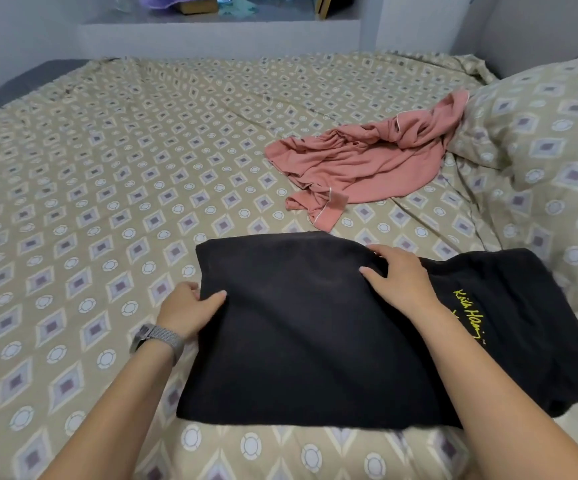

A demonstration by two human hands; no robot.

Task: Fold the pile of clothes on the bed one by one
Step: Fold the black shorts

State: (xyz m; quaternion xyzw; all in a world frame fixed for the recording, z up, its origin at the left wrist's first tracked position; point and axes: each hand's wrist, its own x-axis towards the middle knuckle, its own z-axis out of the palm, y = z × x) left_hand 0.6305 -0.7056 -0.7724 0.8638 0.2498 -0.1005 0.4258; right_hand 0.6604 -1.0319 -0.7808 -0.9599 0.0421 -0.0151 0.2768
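Black shirt (315,334): left hand (187,306) pinches its left edge; right hand (398,275) pinches the top fold. Align edges. Pink garment (360,161) behind awaits.

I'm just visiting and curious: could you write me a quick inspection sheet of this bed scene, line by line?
Surface: patterned bedsheet, lightly wrinkled.
Job's things: black T-shirt with yellow lettering lies partly folded, near side; pink garment lies crumpled and unfolded beyond it, against the pillow.
Clutter: nothing seen on the bed.
Grippers: left hand pinches the shirt's left edge; right hand rests on top, fingers curled at the fold.
Cables: nothing seen.
Surroundings: wall ledge behind the bed, holding blurred items.
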